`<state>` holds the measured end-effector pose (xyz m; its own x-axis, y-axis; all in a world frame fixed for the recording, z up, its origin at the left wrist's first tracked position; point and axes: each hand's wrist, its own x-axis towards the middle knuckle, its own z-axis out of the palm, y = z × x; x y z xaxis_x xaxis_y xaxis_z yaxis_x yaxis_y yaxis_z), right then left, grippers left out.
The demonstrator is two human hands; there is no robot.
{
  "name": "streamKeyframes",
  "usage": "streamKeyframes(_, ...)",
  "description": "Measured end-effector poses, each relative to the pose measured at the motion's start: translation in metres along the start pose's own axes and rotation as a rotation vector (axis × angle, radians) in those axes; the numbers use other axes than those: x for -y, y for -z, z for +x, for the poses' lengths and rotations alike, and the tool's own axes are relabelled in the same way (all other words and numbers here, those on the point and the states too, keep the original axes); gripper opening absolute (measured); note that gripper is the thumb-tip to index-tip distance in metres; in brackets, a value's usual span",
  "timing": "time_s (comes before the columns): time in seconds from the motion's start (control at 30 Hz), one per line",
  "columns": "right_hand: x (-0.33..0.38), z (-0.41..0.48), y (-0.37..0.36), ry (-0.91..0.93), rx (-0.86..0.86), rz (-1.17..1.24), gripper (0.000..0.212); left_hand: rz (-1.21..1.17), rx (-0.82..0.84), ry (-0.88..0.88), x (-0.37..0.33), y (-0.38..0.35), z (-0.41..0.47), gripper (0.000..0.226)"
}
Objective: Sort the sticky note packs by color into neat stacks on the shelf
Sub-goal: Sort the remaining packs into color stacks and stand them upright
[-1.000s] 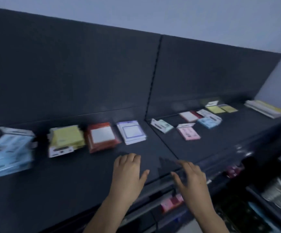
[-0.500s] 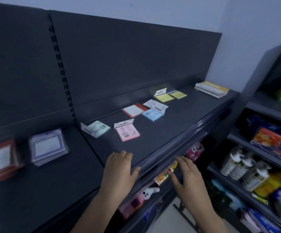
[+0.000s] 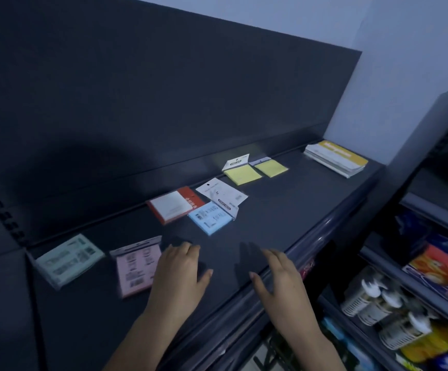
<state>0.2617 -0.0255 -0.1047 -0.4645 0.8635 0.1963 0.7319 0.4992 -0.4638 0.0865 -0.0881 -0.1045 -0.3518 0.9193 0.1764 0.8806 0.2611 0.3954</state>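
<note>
Sticky note packs lie scattered on the dark shelf (image 3: 284,226). From left: a mint green pack (image 3: 69,259), a pink pack (image 3: 136,269), an orange-red pack with a white face (image 3: 173,204), a light blue pack (image 3: 210,219), a white pack (image 3: 221,194), and two yellow packs (image 3: 241,174) (image 3: 271,167). My left hand (image 3: 181,274) hovers open, palm down, just right of the pink pack and overlapping its edge. My right hand (image 3: 279,279) is open over the shelf's front edge. Neither holds anything.
A stack of white and yellow booklets (image 3: 335,160) sits at the shelf's far right end. A dark back panel rises behind. To the right, lower shelves hold bottles (image 3: 373,303) and a red-orange packet (image 3: 442,271).
The view has swung right along the shelf; the sorted stacks at the left have left the frame. Both hands have moved forward over the shelf, the left now beside the pink pack.
</note>
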Motion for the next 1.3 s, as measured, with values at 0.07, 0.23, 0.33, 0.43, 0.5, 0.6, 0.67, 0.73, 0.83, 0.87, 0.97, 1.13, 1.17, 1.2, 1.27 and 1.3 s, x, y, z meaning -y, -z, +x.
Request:
streamKeyframes(0.07, -0.010, 0.012, -0.002, -0.008, 0.013, 0.012, 0.052, 0.011, 0.018, 0.008, -0.005, -0.005, 0.014, 0.053)
streamKeyframes(0.23, -0.036, 0.051, -0.006, -0.011, 0.041, 0.028, 0.051, -0.002, 0.033, 0.022, -0.018, -0.022, 0.045, 0.050)
streamKeyframes(0.33, -0.053, 0.084, -0.008, 0.010, 0.072, 0.040, 0.050, -0.006, 0.019, 0.026, -0.033, -0.032, 0.070, 0.046)
streamKeyframes(0.43, -0.073, 0.122, -0.011, 0.035, 0.118, 0.055, 0.051, 0.018, -0.012, 0.076, -0.043, -0.046, 0.096, 0.041)
streamKeyframes(0.5, -0.083, 0.147, -0.012, 0.056, 0.166, 0.065, 0.052, 0.007, -0.044, 0.112, -0.042, -0.054, 0.111, 0.034)
streamKeyframes(0.6, -0.095, 0.189, -0.012, 0.090, 0.269, 0.071, 0.056, 0.005, -0.105, 0.214, -0.034, -0.059, 0.136, 0.033)
streamKeyframes(0.67, -0.093, 0.214, -0.014, 0.136, 0.331, 0.050, 0.059, 0.047, -0.163, 0.360, -0.027, -0.054, 0.150, 0.034)
streamKeyframes(0.73, -0.087, 0.231, -0.018, 0.202, 0.356, -0.006, 0.062, 0.139, -0.197, 0.475, -0.015, -0.046, 0.159, 0.042)
streamKeyframes(0.83, -0.074, 0.249, -0.026, 0.286, 0.373, -0.100, 0.068, 0.272, -0.047, 0.606, 0.003, -0.034, 0.164, 0.054)
streamKeyframes(0.87, -0.071, 0.253, -0.030, 0.302, 0.383, -0.123, 0.070, 0.284, 0.018, 0.632, 0.009, -0.030, 0.164, 0.056)
streamKeyframes(0.97, -0.061, 0.259, -0.040, 0.324, 0.442, -0.166, 0.078, 0.239, 0.161, 0.651, 0.018, -0.027, 0.162, 0.062)
streamKeyframes(1.13, -0.048, 0.258, -0.053, 0.324, 0.418, -0.184, 0.084, 0.161, 0.211, 0.623, 0.029, -0.027, 0.158, 0.071)
streamKeyframes(1.17, -0.046, 0.258, -0.054, 0.321, 0.424, -0.194, 0.084, 0.161, 0.216, 0.624, 0.032, -0.026, 0.157, 0.072)
streamKeyframes(1.2, -0.044, 0.258, -0.055, 0.318, 0.438, -0.208, 0.084, 0.160, 0.222, 0.624, 0.035, -0.025, 0.157, 0.074)
streamKeyframes(1.27, -0.042, 0.258, -0.056, 0.308, 0.463, -0.229, 0.084, 0.158, 0.244, 0.624, 0.039, -0.021, 0.157, 0.077)
streamKeyframes(1.3, -0.041, 0.259, -0.055, 0.305, 0.467, -0.231, 0.082, 0.165, 0.254, 0.623, 0.039, -0.020, 0.157, 0.079)
